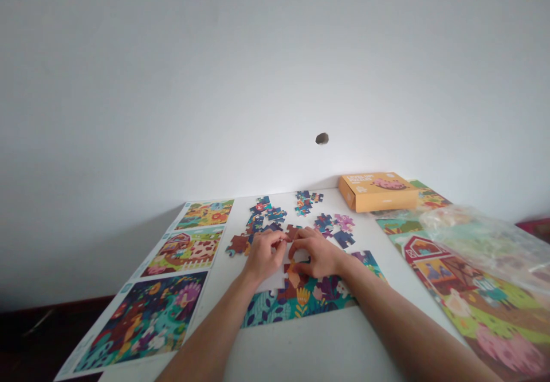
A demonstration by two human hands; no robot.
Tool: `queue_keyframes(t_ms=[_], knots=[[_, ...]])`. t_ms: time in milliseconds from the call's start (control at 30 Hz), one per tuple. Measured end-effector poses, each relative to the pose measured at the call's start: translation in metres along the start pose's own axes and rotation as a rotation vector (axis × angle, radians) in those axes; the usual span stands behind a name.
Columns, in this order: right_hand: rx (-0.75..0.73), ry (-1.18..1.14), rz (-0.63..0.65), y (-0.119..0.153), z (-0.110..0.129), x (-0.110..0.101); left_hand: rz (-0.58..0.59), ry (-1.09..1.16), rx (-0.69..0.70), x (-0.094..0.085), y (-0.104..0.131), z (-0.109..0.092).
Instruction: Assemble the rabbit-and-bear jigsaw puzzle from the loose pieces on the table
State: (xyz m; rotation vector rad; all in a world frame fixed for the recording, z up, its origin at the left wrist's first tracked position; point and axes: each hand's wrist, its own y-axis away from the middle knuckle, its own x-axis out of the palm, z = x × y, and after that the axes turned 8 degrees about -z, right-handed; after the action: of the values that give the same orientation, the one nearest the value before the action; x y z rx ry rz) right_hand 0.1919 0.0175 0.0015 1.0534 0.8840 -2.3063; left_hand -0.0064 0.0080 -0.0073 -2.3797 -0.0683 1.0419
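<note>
My left hand (266, 253) is closed, thumb and forefinger pinched on what looks like the edge of a small reddish-brown puzzle piece, mostly hidden by the fingers. Close beside it, my right hand (317, 251) has its fingers curled down and its thumb low, over an orange-brown puzzle piece (293, 277). Below both hands lies a partly joined puzzle (275, 307) with teal leaves and yellow flowers. Another brown piece (294, 231) rests just behind the fingertips. Loose brown pieces (237, 245) lie left of my left hand.
Several loose pieces (303, 205) are spread towards the wall. Three printed pictures line the left side, the nearest a dark forest scene (144, 319). A yellow puzzle box (378, 192) stands back right. Clear plastic wrap (481, 244) covers part of a farm picture (485, 307) at right.
</note>
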Motion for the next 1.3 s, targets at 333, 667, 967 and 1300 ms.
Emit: queue_keyframes(t_ms=[333, 667, 967, 1300], knots=[[-0.040, 0.040, 0.009, -0.002, 0.006, 0.004, 0.014, -0.011, 0.004, -0.002, 0.000, -0.002], [0.116, 0.142, -0.026, -0.003, 0.008, 0.008, -0.022, 0.012, -0.018, -0.002, -0.001, -0.001], [0.090, 0.142, -0.016, -0.004, 0.009, 0.006, -0.030, -0.005, -0.019, 0.000, 0.000, 0.002], [0.115, 0.117, -0.010, -0.004, 0.008, 0.007, -0.173, -0.035, -0.103, 0.002, -0.002, 0.014]])
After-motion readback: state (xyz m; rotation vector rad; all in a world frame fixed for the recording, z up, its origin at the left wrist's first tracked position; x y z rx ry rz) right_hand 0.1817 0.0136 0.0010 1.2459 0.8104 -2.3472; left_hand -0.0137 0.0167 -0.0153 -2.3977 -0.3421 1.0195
